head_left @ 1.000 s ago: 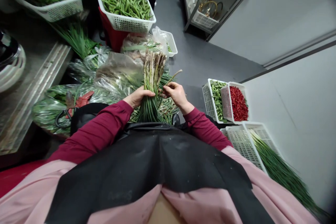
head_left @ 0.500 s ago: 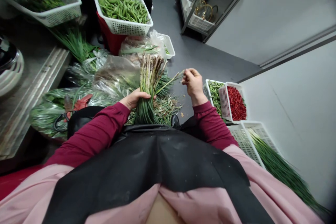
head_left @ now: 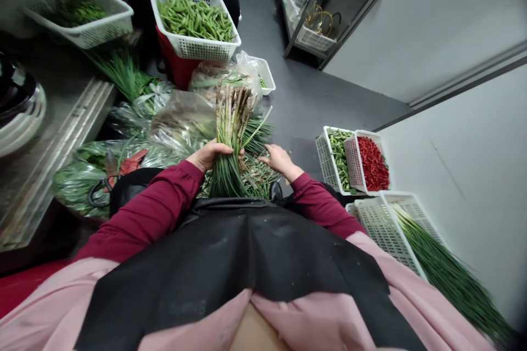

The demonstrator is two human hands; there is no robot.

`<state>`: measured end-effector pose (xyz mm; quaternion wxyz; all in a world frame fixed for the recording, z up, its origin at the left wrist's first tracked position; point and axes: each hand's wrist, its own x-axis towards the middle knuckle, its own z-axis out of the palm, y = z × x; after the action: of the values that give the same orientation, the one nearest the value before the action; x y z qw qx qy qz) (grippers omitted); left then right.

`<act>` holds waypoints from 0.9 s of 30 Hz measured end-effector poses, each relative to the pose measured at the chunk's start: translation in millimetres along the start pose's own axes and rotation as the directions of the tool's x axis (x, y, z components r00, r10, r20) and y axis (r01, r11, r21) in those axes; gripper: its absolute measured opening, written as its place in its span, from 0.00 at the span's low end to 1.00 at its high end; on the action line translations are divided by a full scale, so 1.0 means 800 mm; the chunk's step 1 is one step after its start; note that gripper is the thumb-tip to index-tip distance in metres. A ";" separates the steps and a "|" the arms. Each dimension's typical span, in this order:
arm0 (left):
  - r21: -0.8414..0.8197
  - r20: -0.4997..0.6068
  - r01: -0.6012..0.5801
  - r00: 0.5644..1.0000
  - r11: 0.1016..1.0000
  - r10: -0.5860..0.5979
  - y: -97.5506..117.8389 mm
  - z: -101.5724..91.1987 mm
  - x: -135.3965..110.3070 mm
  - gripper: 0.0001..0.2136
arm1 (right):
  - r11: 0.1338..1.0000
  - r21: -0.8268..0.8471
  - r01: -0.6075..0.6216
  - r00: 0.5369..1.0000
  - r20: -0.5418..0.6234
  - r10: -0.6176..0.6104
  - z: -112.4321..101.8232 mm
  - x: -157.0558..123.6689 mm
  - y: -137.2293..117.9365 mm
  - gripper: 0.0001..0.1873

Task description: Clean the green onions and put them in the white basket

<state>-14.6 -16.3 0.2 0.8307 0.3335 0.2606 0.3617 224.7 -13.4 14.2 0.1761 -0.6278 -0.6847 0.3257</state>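
My left hand is closed around a bunch of spring onions, whose pale, brown-tipped root ends point up and away while the green leaves hang down toward my apron. One stalk leans out of the bunch to the right. To the right of the bunch is my right hand, fingers apart and nothing visible in them. It hovers low by a heap of peelings and trimmings on the floor. More green leaves lie behind the bunch.
Clear plastic bags of greens lie left of centre. Red-handled scissors rest on another bag. A basket of green peppers stands ahead, near another person. At right are baskets of red chillies and cleaned spring onions.
My right hand has come down and left, from pulling a thin pale strip off a stalk to beside the trimmings. The strip no longer shows in its fingers. My left hand keeps its hold.
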 end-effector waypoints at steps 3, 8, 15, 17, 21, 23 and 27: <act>-0.015 0.032 0.029 0.999 0.999 -0.029 -0.004 0.000 0.001 0.26 | 0.939 0.277 0.201 0.979 -0.078 -0.187 0.012 0.008 -0.040 0.18; -0.044 0.075 0.016 0.997 0.999 -0.013 -0.003 0.001 0.003 0.28 | 0.732 0.642 0.227 0.966 -0.245 -0.084 0.006 0.023 -0.074 0.17; -0.033 0.074 0.012 0.997 0.999 -0.009 -0.005 -0.003 0.009 0.29 | 0.738 0.672 0.069 0.996 -0.093 -0.008 0.008 0.012 -0.070 0.15; -0.036 0.035 0.006 0.999 0.999 -0.005 -0.007 -0.004 0.010 0.29 | 0.735 0.678 0.023 1.000 -0.011 -0.021 0.012 0.009 -0.075 0.17; -0.038 -0.018 0.001 1.000 0.999 -0.001 -0.011 -0.008 0.012 0.26 | 0.676 0.735 -0.057 0.998 0.030 0.052 0.014 0.003 -0.077 0.18; -0.048 -0.020 0.000 1.000 0.999 -0.001 -0.010 -0.010 0.013 0.25 | 0.625 0.771 -0.122 0.992 0.083 0.092 0.015 0.000 -0.073 0.19; -0.070 -0.004 0.005 1.000 0.998 -0.006 -0.007 -0.009 0.011 0.23 | 0.570 0.803 -0.174 0.985 0.135 0.110 0.019 -0.004 -0.063 0.20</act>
<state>-11.7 -9.7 -10.6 0.8423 0.3027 0.2505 0.3690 177.6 -19.7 37.2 0.3926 -0.5188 -0.4133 0.6371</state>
